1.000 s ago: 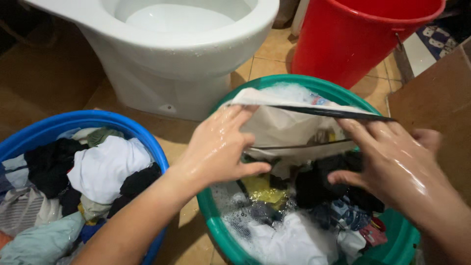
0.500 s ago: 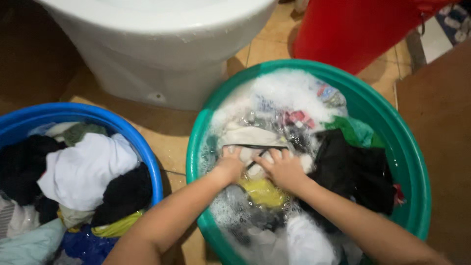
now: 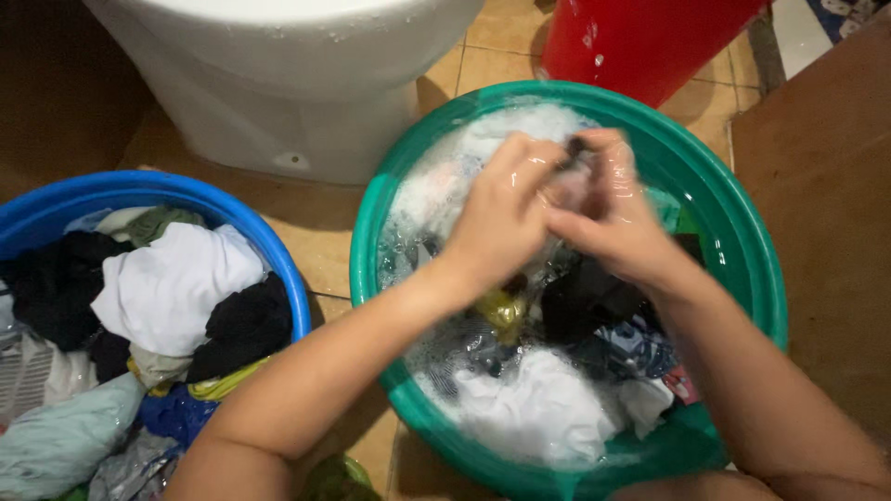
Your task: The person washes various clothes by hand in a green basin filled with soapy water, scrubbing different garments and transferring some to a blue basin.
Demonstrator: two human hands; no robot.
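Scrubbing: left hand [image 3: 501,218] and right hand [image 3: 608,223], each grip pinching a wet garment [image 3: 568,181] over the green basin [image 3: 371,278]; best kept low above the suds.

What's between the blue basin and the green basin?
Only a narrow strip of bare tan floor tile separates the blue basin from the green basin; the left forearm crosses above it nearer the camera. Head view.
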